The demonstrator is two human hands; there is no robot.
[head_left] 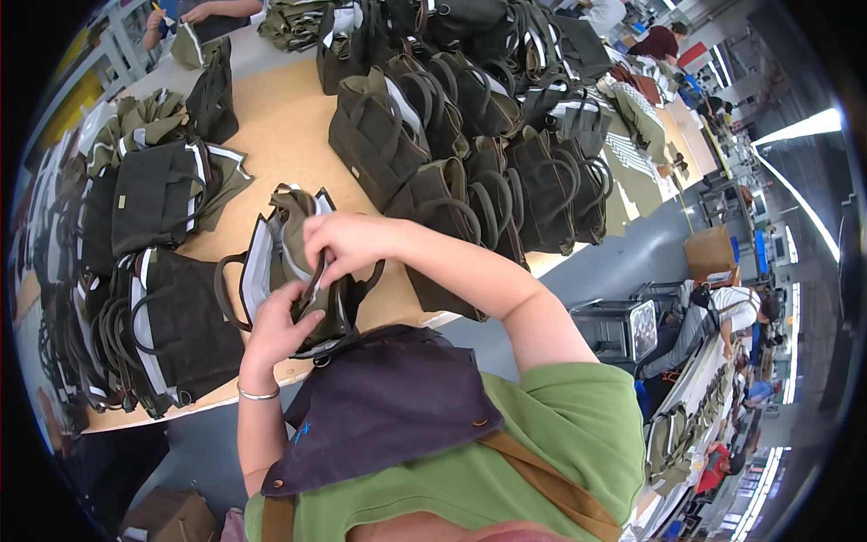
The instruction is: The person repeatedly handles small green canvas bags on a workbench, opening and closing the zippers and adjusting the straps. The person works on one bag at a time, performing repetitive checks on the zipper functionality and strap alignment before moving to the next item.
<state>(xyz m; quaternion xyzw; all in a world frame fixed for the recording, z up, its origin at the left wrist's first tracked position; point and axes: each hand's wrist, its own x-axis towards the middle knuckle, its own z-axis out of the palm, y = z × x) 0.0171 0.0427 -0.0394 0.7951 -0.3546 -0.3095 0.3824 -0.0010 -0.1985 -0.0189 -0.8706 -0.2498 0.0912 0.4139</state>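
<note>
A dark olive tote bag (335, 312) stands at the table's near edge, its top spread apart. Pale lining (259, 262) shows along its left side, and lighter olive fabric (293, 226) bulges up from inside. My left hand (282, 323), with a bangle on the wrist, is closed on the bag's near part, thumb toward the middle. Just above and to the right, my right hand (343, 244) reaches across with fingers pinched on a dark edge of the same bag. Exactly what lies between the fingertips is partly hidden.
Dark bags with looped handles crowd the table (282, 108): a stack (185, 316) at left, another bag (153, 199) behind it, and rows (379, 135) at right. Across the table a person's hands (200, 13) show. A metal stool (623, 327) stands on the floor at right.
</note>
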